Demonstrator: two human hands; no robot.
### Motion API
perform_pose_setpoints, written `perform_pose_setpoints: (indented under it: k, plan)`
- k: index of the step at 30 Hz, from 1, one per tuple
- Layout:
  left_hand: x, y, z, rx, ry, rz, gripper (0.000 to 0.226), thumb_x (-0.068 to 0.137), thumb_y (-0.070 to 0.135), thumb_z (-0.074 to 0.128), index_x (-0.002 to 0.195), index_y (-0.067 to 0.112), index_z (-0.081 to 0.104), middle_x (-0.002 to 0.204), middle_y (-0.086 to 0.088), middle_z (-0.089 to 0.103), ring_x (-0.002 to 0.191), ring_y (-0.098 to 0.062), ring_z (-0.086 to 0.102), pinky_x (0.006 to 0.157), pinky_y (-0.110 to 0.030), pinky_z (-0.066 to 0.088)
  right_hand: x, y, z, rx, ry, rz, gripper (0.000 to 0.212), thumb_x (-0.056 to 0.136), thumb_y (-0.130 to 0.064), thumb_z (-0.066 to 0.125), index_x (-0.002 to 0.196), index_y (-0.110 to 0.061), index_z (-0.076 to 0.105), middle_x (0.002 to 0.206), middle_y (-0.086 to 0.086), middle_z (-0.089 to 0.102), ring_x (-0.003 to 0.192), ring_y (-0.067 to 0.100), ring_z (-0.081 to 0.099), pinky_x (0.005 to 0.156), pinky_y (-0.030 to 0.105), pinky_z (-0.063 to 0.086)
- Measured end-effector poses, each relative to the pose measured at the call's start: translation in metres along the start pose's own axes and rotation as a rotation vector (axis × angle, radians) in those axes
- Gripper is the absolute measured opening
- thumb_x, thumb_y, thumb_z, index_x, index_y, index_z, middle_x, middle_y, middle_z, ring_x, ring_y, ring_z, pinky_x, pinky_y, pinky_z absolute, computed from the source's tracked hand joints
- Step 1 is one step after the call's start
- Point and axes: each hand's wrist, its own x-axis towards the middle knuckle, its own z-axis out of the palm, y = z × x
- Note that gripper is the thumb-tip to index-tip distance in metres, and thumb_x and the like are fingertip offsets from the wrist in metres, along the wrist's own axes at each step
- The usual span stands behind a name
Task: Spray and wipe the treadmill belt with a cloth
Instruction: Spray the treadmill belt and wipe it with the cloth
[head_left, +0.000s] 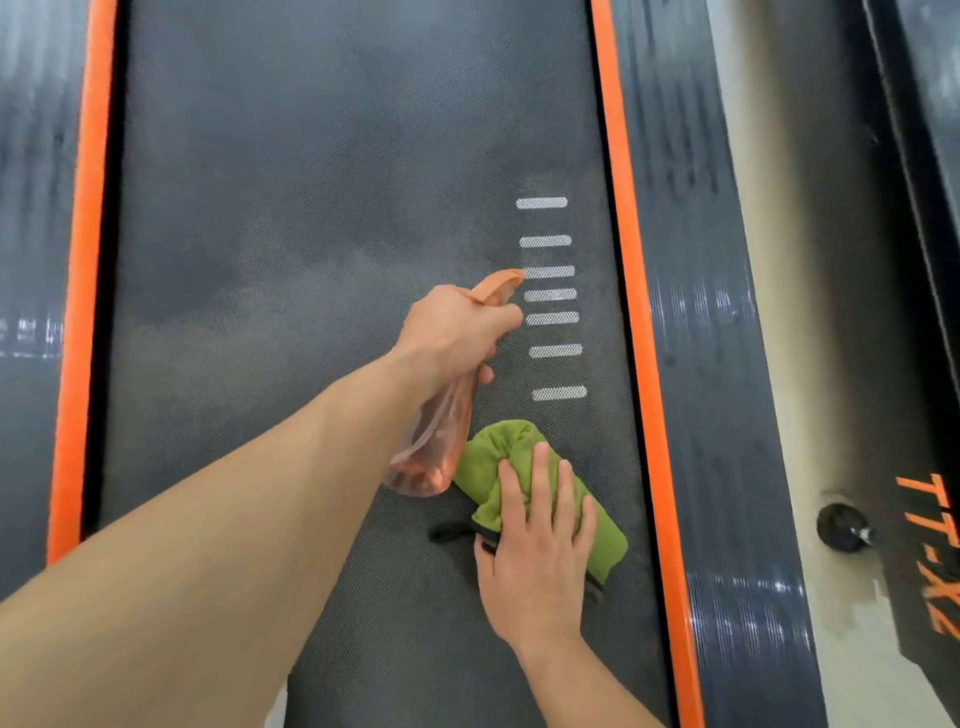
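The dark grey textured treadmill belt (291, 208) fills the middle of the view, with paler damp patches across it. My left hand (457, 327) grips a translucent orange spray bottle (434, 452), its nozzle pointing up the belt beside a column of white dashes (548, 296). Just below the bottle lies a folded green cloth (493, 462) on the belt. My right hand (540, 545) rests flat on the cloth with straight fingers. A black loop (449, 532) sticks out from under the cloth.
Orange strips (636, 312) (85, 260) edge the belt on both sides, with black side rails (706, 338) beyond. A second machine with orange lettering (930, 551) stands at the right across a pale floor gap (795, 260). A small black knob (841, 527) sits there.
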Motion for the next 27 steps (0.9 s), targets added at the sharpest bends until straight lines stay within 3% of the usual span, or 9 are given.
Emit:
perform_pose_setpoints:
  k: [7,13,16,19,24,27]
  plan:
    - [0.003,0.001,-0.006,-0.019,0.001,0.035,0.016,0.083,0.031,0.076,0.084,0.016,0.070,0.072,0.005,0.065,0.045,-0.013,0.068,0.055,-0.021,0.052,0.001,0.001,0.002,0.000,0.015,-0.015,0.098,0.065,-0.050,0.084,0.149,-0.022,0.043,0.168,0.015,0.020,0.151,0.042,0.025,0.117,0.063,0.022]
    - [0.008,0.005,-0.004,-0.034,-0.007,0.034,0.027,0.084,0.033,0.077,0.094,0.009,0.074,0.070,0.008,0.066,0.048,-0.017,0.070,0.064,-0.025,0.055,0.000,0.002,0.002,0.008,0.018,-0.026,0.100,0.064,-0.050,0.085,0.149,-0.022,0.042,0.168,0.016,0.020,0.151,0.043,0.025,0.116,0.063,0.024]
    - [0.010,0.013,-0.002,-0.003,-0.014,0.047,0.018,0.083,0.034,0.078,0.080,0.019,0.070,0.064,0.008,0.061,0.049,-0.016,0.072,0.060,-0.021,0.052,0.000,0.003,0.002,0.016,0.027,-0.031,0.098,0.064,-0.049,0.084,0.149,-0.022,0.042,0.168,0.015,0.019,0.151,0.042,0.025,0.116,0.063,0.024]
    - [0.012,0.021,0.000,0.017,0.064,0.041,0.013,0.084,0.033,0.071,0.081,0.021,0.069,0.078,0.001,0.076,0.045,-0.010,0.071,0.055,-0.018,0.048,0.000,0.004,0.002,0.013,0.028,-0.040,0.096,0.065,-0.047,0.082,0.149,-0.021,0.043,0.168,0.015,0.019,0.151,0.043,0.025,0.116,0.063,0.025]
    - [0.023,0.030,-0.002,0.015,0.107,0.074,0.016,0.083,0.041,0.074,0.080,0.028,0.064,0.067,0.010,0.068,0.052,-0.009,0.074,0.074,-0.023,0.054,0.001,0.004,0.002,0.021,0.043,-0.041,0.076,0.078,-0.051,0.050,0.148,-0.020,0.048,0.167,0.016,0.021,0.150,0.043,0.029,0.114,0.064,0.027]
    - [0.028,0.038,-0.003,0.036,0.104,0.073,0.014,0.083,0.037,0.071,0.079,0.024,0.068,0.072,0.004,0.073,0.048,-0.008,0.072,0.068,-0.018,0.053,0.003,0.004,0.001,0.024,0.041,-0.041,0.075,0.079,-0.051,0.046,0.147,-0.019,0.049,0.166,0.017,0.024,0.149,0.043,0.030,0.113,0.065,0.028]
